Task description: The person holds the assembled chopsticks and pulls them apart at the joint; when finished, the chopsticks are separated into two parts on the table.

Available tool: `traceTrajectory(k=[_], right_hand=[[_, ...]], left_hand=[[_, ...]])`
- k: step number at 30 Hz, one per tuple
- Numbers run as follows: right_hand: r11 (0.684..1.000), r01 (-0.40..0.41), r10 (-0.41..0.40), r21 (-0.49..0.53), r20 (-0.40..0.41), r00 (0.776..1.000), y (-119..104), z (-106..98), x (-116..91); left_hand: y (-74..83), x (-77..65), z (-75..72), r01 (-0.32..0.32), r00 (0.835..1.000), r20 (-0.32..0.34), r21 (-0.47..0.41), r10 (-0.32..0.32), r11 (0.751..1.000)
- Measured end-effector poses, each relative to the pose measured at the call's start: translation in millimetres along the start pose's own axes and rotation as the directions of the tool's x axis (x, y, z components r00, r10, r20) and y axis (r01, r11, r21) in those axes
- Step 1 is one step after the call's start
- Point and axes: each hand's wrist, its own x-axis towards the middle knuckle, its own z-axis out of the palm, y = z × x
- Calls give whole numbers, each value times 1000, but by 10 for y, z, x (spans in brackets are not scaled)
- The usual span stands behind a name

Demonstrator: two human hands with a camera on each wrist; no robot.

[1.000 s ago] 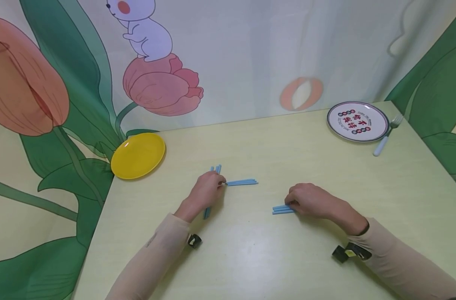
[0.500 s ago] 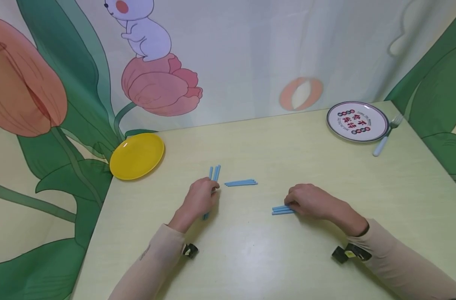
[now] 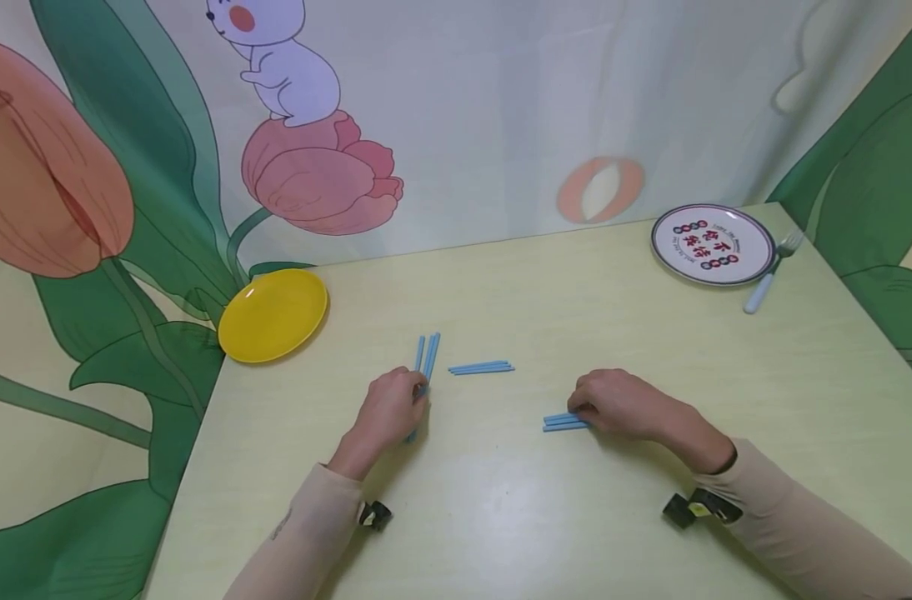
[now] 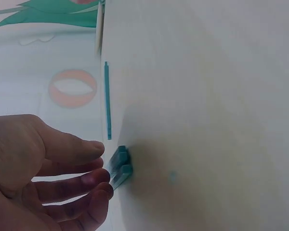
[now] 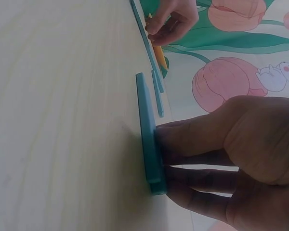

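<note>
Slim, straight light-blue sticks, their long axis running side to side, are pinched toward the right end by the right hand on a pale table. An upright-pointing blue bundle, far ends leaning right, is partly covered by the left hand, fingers loosely bent, released.

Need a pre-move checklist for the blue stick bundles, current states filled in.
1. Right hand touching the right bundle: ok.
2. Left hand firmly gripping the left bundle: cannot tell; contact unclear in its wrist view.
3. Left bundle aligned: not ok, a gap shows at its far end.
4. Middle bundle clear of both hands: ok.
5. Yellow plate and patterned plate clear of all bundles: ok.
</note>
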Motion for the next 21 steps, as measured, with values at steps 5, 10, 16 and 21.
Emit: traceTrajectory(k=[5,10,16,21], right_hand=[[1000,-6,6,-4,-1,1000,-6,10,5],[1000,-8,8,-11,3,1000,9,11,8],[1000,18,-18,-4,-7,1000,27,17,12],[1000,23,-23,-6,-15,1000,26,27,15]], left_hand=[[-13,-44,20,9,1000,19,1,-9,1000],[-11,-59,17,20,1000,9,-3,-20,1000],[9,-72,-20,102,993,53,12,-103,995],[31,-91,-32,185,977,103,28,-187,982]])
